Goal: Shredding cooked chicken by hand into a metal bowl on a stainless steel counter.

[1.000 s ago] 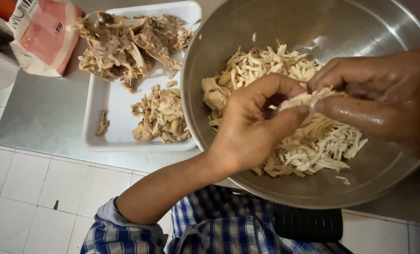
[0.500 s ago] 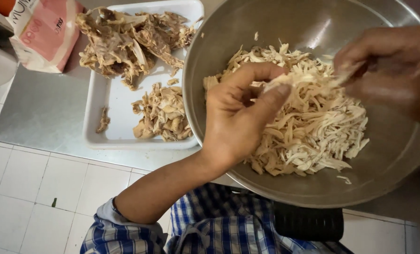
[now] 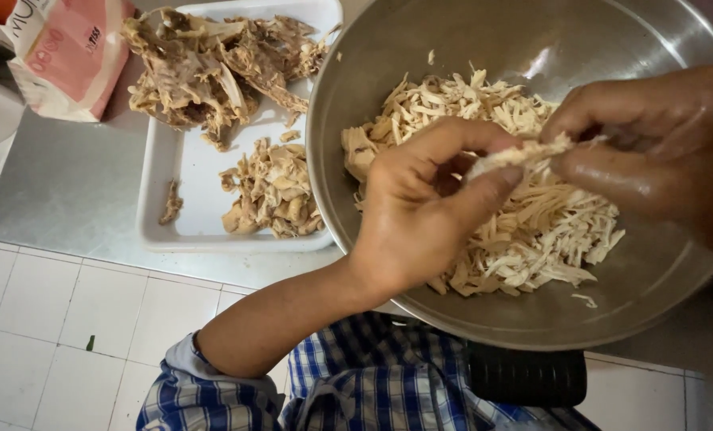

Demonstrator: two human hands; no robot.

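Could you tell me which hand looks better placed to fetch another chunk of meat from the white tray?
Probably the left hand. It is on the white tray's side, while the right hand is across the metal bowl. Both grips pinch the same meat strip, so it must let go first.

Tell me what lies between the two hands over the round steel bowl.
In the head view, a pale meat strip spans from left hand to right hand.
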